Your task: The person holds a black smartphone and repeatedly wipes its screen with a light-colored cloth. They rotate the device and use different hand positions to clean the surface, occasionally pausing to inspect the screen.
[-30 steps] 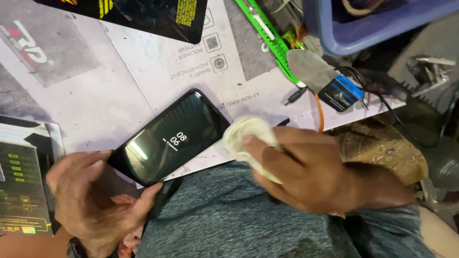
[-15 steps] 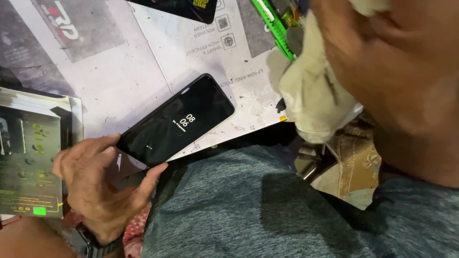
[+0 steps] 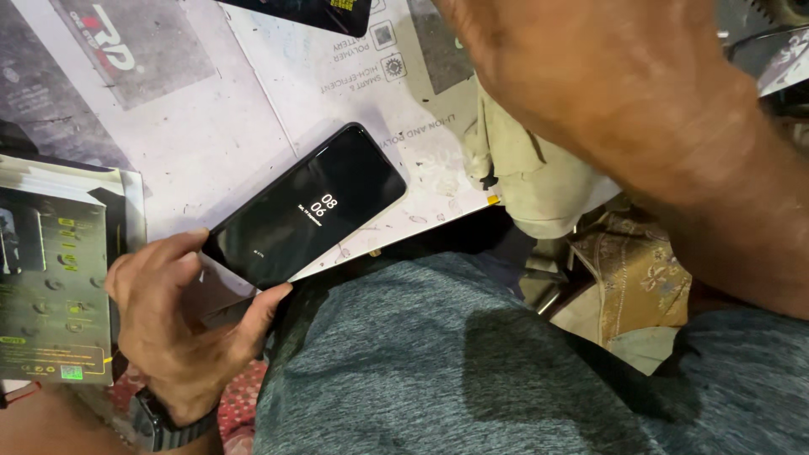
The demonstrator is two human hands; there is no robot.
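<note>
Spread across the counter (image 3: 211,143): a large flattened sheet of pale printed cardboard (image 3: 278,101), scuffed and dusty, carrying most of what lies here. Below it, filling the lower frame, a lap in grey-green heathered fabric (image 3: 472,362). Looming at upper right, close to the lens and blurred: the right hand (image 3: 607,76), fingers closed on a crumpled cream-coloured cloth (image 3: 527,181) that hangs beneath the palm, just right of the phone and not touching it. At lower left, the left hand (image 3: 173,324), dark watch strap at the wrist, thumb and fingertips clamped on the near corner of a slim black smartphone (image 3: 308,211). Phone lying tilted on the cardboard's lower edge, glass up, screen dark apart from small white clock figures at its middle. Along the left margin, a flat retail box in black and yellow-green (image 3: 50,278), resting beside the left hand. At right, between lap and forearm, a patch of patterned golden-brown fabric (image 3: 632,278). Hands well apart, each gripping its own object.
</note>
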